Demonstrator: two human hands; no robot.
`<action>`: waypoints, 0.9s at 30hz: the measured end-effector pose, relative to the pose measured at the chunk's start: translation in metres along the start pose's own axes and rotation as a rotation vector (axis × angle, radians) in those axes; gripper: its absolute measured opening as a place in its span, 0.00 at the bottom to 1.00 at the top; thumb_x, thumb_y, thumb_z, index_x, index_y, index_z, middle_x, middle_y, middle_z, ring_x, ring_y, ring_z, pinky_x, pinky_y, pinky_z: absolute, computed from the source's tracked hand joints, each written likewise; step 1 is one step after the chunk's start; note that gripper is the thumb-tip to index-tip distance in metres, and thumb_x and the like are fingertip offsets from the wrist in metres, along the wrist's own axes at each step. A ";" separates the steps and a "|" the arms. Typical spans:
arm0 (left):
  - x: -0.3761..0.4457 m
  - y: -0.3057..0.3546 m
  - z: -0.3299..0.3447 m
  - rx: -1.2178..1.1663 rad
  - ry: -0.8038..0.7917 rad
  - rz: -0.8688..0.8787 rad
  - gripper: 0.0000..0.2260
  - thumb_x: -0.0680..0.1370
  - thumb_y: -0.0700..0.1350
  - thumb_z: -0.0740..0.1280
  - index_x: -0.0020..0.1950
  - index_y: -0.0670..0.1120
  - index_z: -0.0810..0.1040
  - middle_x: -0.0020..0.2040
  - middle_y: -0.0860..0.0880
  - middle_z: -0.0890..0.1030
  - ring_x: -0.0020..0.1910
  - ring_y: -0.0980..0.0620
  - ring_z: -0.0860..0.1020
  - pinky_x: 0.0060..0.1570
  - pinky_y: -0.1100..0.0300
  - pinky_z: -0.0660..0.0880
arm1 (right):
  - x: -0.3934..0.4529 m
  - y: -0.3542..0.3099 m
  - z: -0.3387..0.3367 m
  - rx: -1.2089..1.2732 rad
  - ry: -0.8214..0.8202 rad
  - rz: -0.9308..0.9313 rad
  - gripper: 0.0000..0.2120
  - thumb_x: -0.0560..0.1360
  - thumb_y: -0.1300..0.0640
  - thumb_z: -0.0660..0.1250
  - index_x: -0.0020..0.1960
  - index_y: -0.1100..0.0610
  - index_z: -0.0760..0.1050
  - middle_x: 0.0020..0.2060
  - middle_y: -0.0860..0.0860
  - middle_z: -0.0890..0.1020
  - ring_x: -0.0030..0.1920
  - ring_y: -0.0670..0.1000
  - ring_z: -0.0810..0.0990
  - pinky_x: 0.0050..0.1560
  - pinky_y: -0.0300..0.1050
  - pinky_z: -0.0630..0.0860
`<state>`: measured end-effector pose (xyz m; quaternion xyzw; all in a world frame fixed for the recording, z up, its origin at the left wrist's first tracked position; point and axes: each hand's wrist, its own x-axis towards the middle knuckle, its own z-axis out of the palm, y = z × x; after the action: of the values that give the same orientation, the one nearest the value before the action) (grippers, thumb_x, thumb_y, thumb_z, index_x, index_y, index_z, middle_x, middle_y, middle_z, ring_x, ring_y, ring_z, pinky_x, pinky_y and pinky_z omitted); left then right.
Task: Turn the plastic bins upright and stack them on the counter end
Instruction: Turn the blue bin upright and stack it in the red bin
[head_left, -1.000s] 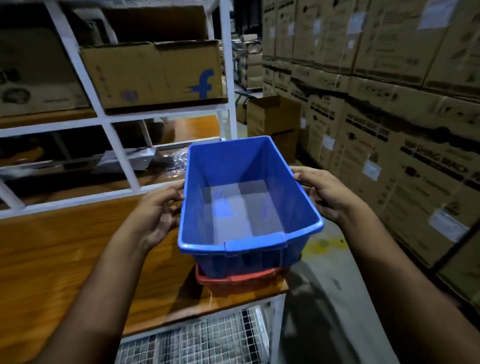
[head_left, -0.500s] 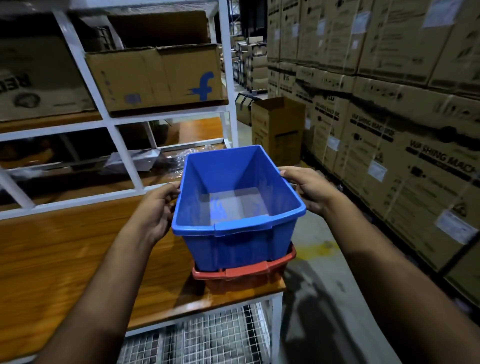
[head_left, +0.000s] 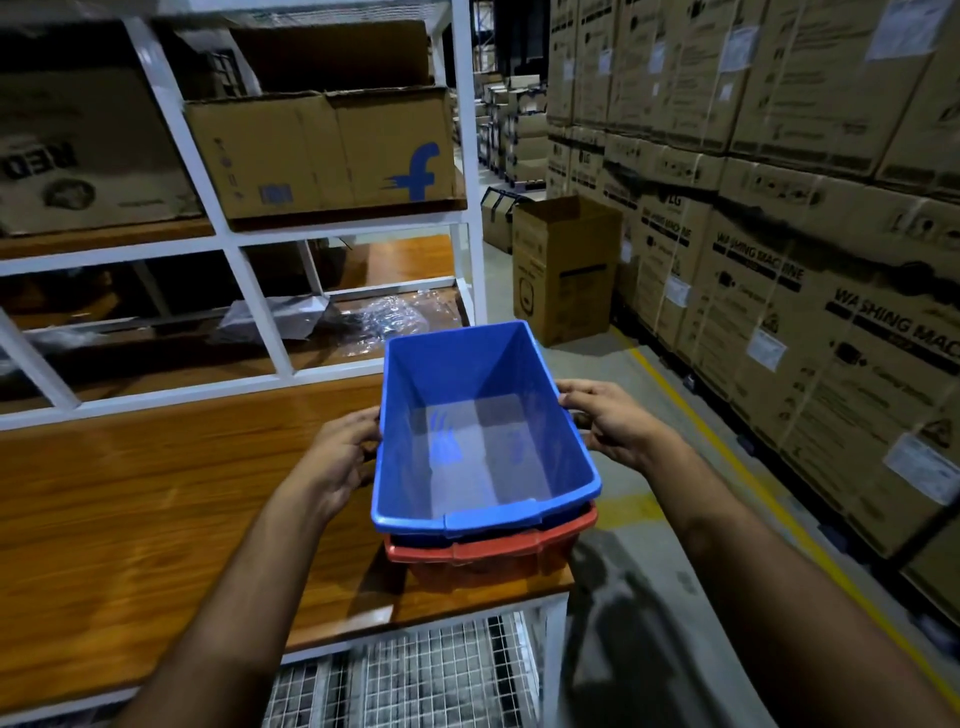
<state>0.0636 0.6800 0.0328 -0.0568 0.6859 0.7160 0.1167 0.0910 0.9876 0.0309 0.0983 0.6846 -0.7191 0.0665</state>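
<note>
The rectangular plastic bin (head_left: 485, 431) at the centre of the frame was bright blue, with a paler grey-blue floor. The plastic bin under it (head_left: 483, 556) was orange-red. The wooden counter (head_left: 130, 519) at the lower left was warm orange-brown with darker grain lines. The metal shelf frame (head_left: 228, 249) in the upper left was white. The brown cardboard box (head_left: 322, 150) on it carried a blue letter "f". The floor line (head_left: 727, 457) at the right was yellow.

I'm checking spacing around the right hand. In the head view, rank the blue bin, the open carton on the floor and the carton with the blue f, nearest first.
1. blue bin: gripped by the right hand.
2. open carton: on the floor beyond.
3. f carton: upper shelf, far left.
</note>
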 end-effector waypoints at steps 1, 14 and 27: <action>-0.001 -0.002 0.001 0.000 0.001 -0.012 0.16 0.77 0.35 0.60 0.56 0.48 0.82 0.50 0.46 0.83 0.49 0.48 0.78 0.46 0.52 0.78 | 0.000 0.004 0.000 -0.008 0.006 0.004 0.16 0.80 0.64 0.59 0.64 0.54 0.78 0.53 0.58 0.85 0.44 0.52 0.83 0.38 0.46 0.83; -0.002 -0.027 0.005 0.197 0.131 0.000 0.10 0.81 0.43 0.61 0.57 0.48 0.81 0.50 0.45 0.84 0.49 0.46 0.83 0.41 0.53 0.80 | -0.002 0.029 0.003 -0.211 0.127 -0.081 0.13 0.81 0.61 0.61 0.62 0.58 0.79 0.49 0.54 0.85 0.42 0.46 0.84 0.33 0.36 0.78; -0.014 -0.022 0.001 0.238 0.152 0.000 0.12 0.81 0.43 0.62 0.63 0.49 0.78 0.52 0.46 0.83 0.51 0.47 0.81 0.45 0.51 0.80 | -0.005 0.033 0.004 -0.269 0.218 -0.096 0.13 0.80 0.60 0.64 0.63 0.57 0.78 0.51 0.53 0.85 0.48 0.51 0.85 0.42 0.47 0.83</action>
<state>0.0829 0.6809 0.0153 -0.0969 0.7727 0.6234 0.0703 0.1035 0.9820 0.0001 0.1333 0.7818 -0.6084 -0.0301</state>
